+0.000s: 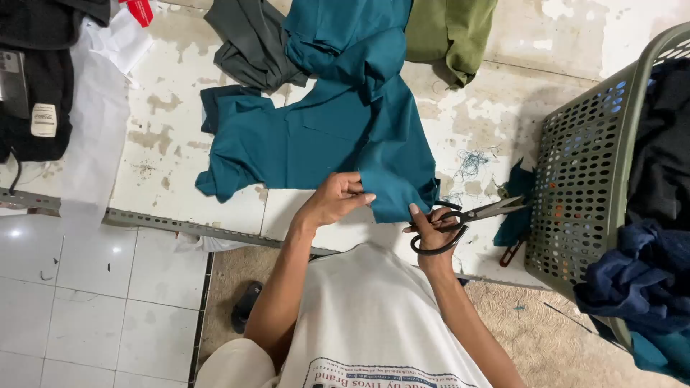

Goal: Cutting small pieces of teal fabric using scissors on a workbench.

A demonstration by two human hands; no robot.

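A teal garment (pixel 338 133) lies spread on a worn white table (pixel 180 122). My left hand (pixel 334 199) pinches its lower hem near the table's front edge. My right hand (pixel 431 230) grips black-handled scissors (pixel 467 214), blades pointing right, and also touches the teal cloth's lower right corner. A small teal scrap (pixel 517 205) lies by the scissor tips.
A grey garment (pixel 251 47) and an olive green one (pixel 449 32) lie at the table's back. A green perforated basket (pixel 582 179) with dark blue and black clothes stands at the right. Black items (pixel 36 79) and white cloth (pixel 93 129) lie left. Loose threads (pixel 471 164) litter the table.
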